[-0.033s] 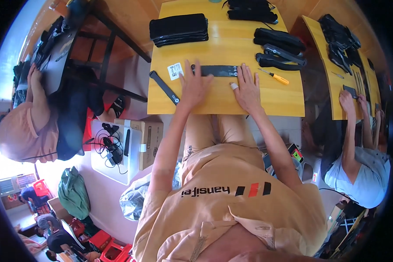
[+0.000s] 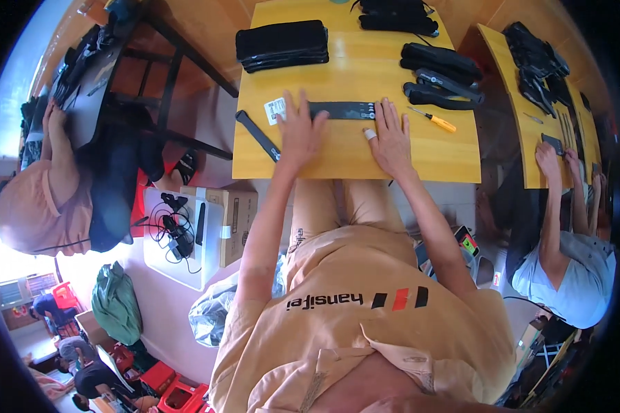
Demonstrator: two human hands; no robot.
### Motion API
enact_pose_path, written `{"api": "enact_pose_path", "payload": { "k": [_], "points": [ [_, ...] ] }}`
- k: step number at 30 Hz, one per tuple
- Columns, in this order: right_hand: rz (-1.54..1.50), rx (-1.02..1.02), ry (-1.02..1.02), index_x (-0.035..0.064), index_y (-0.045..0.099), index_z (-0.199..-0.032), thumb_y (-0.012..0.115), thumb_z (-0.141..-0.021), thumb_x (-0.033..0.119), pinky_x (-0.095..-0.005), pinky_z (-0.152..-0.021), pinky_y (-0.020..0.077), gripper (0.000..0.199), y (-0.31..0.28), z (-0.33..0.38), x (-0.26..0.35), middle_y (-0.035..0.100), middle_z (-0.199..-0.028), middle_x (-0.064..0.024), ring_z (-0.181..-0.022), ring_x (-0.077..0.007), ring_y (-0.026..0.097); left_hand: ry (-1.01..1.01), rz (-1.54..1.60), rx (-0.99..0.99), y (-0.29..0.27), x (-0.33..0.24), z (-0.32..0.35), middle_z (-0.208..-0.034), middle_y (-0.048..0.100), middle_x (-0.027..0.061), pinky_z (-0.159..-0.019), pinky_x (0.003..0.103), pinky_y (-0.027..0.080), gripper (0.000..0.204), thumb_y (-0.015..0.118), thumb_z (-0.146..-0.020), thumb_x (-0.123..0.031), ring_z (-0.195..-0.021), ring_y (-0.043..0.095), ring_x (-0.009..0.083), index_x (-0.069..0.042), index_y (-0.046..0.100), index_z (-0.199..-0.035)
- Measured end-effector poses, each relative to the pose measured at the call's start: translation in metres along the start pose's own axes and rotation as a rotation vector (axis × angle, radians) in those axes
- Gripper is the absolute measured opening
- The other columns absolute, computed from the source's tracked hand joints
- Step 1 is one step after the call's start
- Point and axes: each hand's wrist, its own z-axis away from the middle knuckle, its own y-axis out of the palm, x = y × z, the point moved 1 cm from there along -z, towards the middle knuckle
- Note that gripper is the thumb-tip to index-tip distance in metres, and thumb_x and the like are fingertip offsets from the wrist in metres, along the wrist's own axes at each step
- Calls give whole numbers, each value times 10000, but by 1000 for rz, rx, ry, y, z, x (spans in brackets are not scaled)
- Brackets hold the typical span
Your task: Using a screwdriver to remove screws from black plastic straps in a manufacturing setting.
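Observation:
A flat black strap (image 2: 341, 111) with white marks at its right end lies crosswise on the yellow table (image 2: 355, 155). My left hand (image 2: 300, 135) is palm down over the strap's left end, fingers spread, and partly covers a white printed label sheet (image 2: 274, 110). Flat at the strap's right end rests my right hand (image 2: 393, 146), with a white wrap around one finger. Neither hand grips anything. A second dark strap (image 2: 257, 135) slants on the table left of my left hand. To the right of my right hand lies a screwdriver (image 2: 434, 120) with an orange-yellow handle.
A stack of black padded pieces (image 2: 282, 47) stands at the table's far left. Folded black straps (image 2: 442, 88) are piled at the right. Left of my legs, a white bin (image 2: 172, 237) holds black cables beside a cardboard box (image 2: 240, 224). People work at tables on both sides.
My left hand has shifted slightly left, covering more of the label's right edge and uncovering some of the strap. My right hand has stayed put.

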Motion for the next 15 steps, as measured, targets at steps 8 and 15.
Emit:
{"api": "enact_pose_path", "payload": {
  "k": [8, 15],
  "points": [
    [-87, -256, 37, 11, 490, -1164, 534, -809, 148, -468, -984, 264, 383, -11, 8, -17, 459, -1179, -180, -1168, -350, 379, -453, 30, -107, -63, 22, 48, -883, 582, 231, -751, 443, 446, 444, 603, -781, -333, -839, 568, 391, 46, 509, -991],
    [-220, -324, 13, 24, 583, -1003, 540, -686, 2, -416, -920, 330, 321, -31, 20, -26, 525, -987, -153, -1046, -321, 453, -591, -77, -104, -48, 38, 58, -841, 617, 233, -749, 444, 452, 444, 670, -653, -301, -833, 596, 374, 24, 562, -936]
  ]
}}
